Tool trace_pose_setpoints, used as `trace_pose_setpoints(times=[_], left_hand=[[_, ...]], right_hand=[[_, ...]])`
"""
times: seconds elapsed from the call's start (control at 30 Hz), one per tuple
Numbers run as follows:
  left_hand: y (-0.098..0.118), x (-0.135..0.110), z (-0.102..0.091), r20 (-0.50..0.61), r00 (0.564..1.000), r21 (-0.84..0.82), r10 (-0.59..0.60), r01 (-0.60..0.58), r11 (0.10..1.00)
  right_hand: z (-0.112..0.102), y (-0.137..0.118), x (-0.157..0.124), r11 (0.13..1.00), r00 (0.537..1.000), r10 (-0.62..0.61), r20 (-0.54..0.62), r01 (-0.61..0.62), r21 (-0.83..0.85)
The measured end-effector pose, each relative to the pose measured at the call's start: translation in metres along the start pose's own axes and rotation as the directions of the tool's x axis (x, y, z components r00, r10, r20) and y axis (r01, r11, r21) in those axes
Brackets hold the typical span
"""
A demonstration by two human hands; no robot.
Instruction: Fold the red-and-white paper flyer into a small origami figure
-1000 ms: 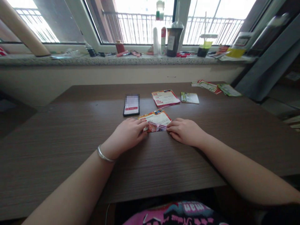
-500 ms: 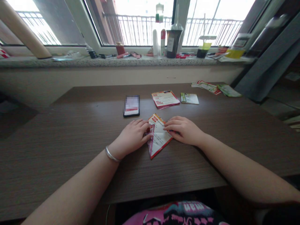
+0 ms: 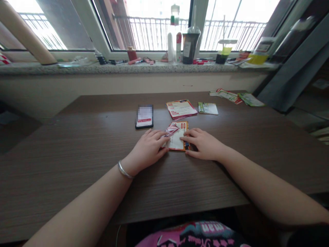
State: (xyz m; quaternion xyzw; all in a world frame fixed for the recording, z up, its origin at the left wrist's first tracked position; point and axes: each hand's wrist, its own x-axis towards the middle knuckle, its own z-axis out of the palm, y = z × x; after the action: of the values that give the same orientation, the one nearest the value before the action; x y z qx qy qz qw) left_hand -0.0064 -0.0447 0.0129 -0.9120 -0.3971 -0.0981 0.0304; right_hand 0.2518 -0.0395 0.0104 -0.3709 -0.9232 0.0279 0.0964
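A folded paper sheet [image 3: 177, 140], white with printed text and red-orange edges, lies on the table in front of me. A pink-and-white folded flap [image 3: 172, 128] shows at its upper left. My left hand [image 3: 151, 145], with a silver bangle on the wrist, holds the sheet's left side, fingers on top and thumb at the lower edge. From the other side, my right hand [image 3: 203, 144] grips the right edge, its fingers over the printed border and its thumb near the bottom corner. Part of the sheet is hidden under the fingers.
Beyond the sheet lie a phone [image 3: 144, 116], a stack of printed sheets [image 3: 181, 108] and a smaller card stack [image 3: 208, 108]. More printed papers [image 3: 230, 96] rest at the far right. Bottles, a lidded dark cup [image 3: 189, 48] and small items line the windowsill [image 3: 154, 68].
The folded sheet has turned from a diamond-like slant, point toward me, to lying nearly square, its lower edge level. Both hands have stayed at its sides with small finger shifts.
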Motion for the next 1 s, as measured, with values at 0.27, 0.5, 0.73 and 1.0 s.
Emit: trace_pose_setpoints(times=[0.27, 0.5, 0.73, 1.0], left_hand=[[-0.001, 0.001, -0.001, 0.025, 0.998, -0.026, 0.055, -0.054, 0.998], [-0.003, 0.0, 0.007, 0.056, 0.995, -0.032, 0.079, -0.077, 0.997], [-0.006, -0.004, 0.014, 0.131, 0.988, -0.044, 0.078, -0.073, 0.996], [-0.003, -0.003, 0.014, 0.195, 0.978, -0.063, 0.07, -0.058, 0.996]], right_hand=[[-0.005, -0.004, 0.0, 0.995, 0.999, -0.014, -0.036, 0.01, -0.1], [-0.004, -0.003, 0.001, 0.992, 0.993, -0.115, -0.027, 0.114, -0.05], [-0.009, -0.006, 0.001, 0.993, 0.996, -0.087, 0.0, 0.087, -0.083], [-0.003, 0.003, 0.001, 0.971, 0.979, 0.201, -0.029, -0.195, 0.14]])
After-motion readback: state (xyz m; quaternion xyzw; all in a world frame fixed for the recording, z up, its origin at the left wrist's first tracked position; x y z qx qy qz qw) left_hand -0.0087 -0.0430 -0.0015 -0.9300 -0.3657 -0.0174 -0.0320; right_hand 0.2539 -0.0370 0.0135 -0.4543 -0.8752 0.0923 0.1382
